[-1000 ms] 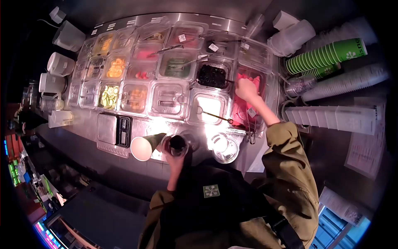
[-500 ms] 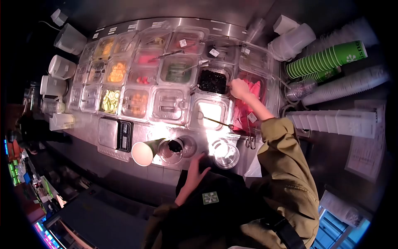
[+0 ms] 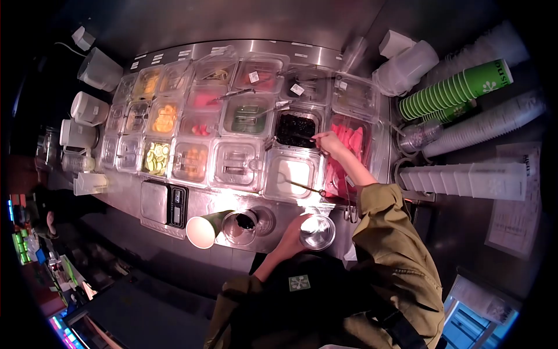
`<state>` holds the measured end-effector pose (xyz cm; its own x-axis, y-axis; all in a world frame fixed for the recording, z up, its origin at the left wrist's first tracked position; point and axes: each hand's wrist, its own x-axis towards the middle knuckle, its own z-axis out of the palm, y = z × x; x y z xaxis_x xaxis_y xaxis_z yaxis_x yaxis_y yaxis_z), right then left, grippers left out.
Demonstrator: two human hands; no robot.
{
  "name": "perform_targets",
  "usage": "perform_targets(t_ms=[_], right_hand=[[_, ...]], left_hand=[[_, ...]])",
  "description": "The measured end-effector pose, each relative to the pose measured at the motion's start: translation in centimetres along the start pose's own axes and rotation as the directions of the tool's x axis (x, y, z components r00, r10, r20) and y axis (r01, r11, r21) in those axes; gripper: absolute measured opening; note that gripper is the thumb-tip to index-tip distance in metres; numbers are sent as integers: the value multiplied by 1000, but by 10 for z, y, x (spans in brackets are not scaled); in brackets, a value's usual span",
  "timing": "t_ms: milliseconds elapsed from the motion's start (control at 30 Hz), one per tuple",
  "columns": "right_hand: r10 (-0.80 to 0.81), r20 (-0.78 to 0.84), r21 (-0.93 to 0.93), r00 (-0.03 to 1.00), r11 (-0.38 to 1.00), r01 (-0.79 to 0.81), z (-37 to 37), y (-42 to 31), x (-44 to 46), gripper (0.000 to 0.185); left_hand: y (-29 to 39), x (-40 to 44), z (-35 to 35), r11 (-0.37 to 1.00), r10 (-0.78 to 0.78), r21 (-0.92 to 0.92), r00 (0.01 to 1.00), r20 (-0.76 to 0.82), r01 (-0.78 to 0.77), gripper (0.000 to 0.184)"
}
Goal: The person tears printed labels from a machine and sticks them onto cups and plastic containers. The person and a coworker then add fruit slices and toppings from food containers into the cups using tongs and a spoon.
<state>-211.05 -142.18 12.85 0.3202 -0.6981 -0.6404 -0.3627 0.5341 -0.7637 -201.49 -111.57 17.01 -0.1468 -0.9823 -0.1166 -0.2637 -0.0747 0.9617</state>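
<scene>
My left hand (image 3: 293, 235) is closed around the side of a clear plastic cup (image 3: 318, 232) at the counter's front edge. My right hand (image 3: 330, 143) reaches over the pans, fingers pinched on a thin dark utensil handle (image 3: 308, 138). The utensil's other end is lost in a pan of dark, shiny pieces (image 3: 296, 128), so I cannot tell its kind. Right of that pan lies a container of pinkish-red slices (image 3: 350, 139), under my right wrist. Just in front, a pan of white contents (image 3: 296, 173) has a long-handled utensil across it.
A clear cup holding dark pieces (image 3: 239, 225) stands left of my left hand, beside a paper cup (image 3: 201, 232). A scale (image 3: 164, 205) sits further left. Several lidded pans (image 3: 235, 163) fill the counter. Stacked green cups (image 3: 453, 90) and white containers (image 3: 465, 181) are at right.
My left hand has moved right from beside the cups and closed on the clear cup. My right hand has shifted left from the red slices to the utensil in the dark pan.
</scene>
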Motion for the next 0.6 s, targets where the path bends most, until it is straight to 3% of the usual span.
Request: perform_targets(t_ms=[67,167,233,300,333,400,467,500,600], right_hand=[[-17,-4,-27,1000,1000,17,-12,0,-11,28],[-55,-13,53,998,997,55,-32,0,-30,29],[-49,-21,47,999,998,50,-39,5,-30,31],[-23,-16,42,1000,999,24,-42,6,-34,33],[-21,-10,86,1000,996,22,-44,5,-37,33],[-20,5,172,1000,985,19,-45,2,-46,33],[-42,-20,192,999,980,45,-50,-5,-60,30],[-69,-29,186,997,980,73,-52,-12,-69,28],[-181,-51,126,982,974,186,-58,-45,-97,25]], left_hand=[[21,1,-10,974,-108,-201,994,-11,104,82],[72,22,-37,997,-59,-59,981,-187,49,82],[85,44,-46,979,-183,-142,935,-303,145,82],[102,71,-56,994,-86,2,818,-569,106,82],[109,87,-61,977,108,203,679,-726,61,81],[100,115,-84,898,245,410,593,-767,160,77],[94,141,-108,740,353,599,581,-734,307,70],[94,152,-116,728,276,577,613,-740,369,68],[67,178,-128,669,281,629,649,-707,396,70]])
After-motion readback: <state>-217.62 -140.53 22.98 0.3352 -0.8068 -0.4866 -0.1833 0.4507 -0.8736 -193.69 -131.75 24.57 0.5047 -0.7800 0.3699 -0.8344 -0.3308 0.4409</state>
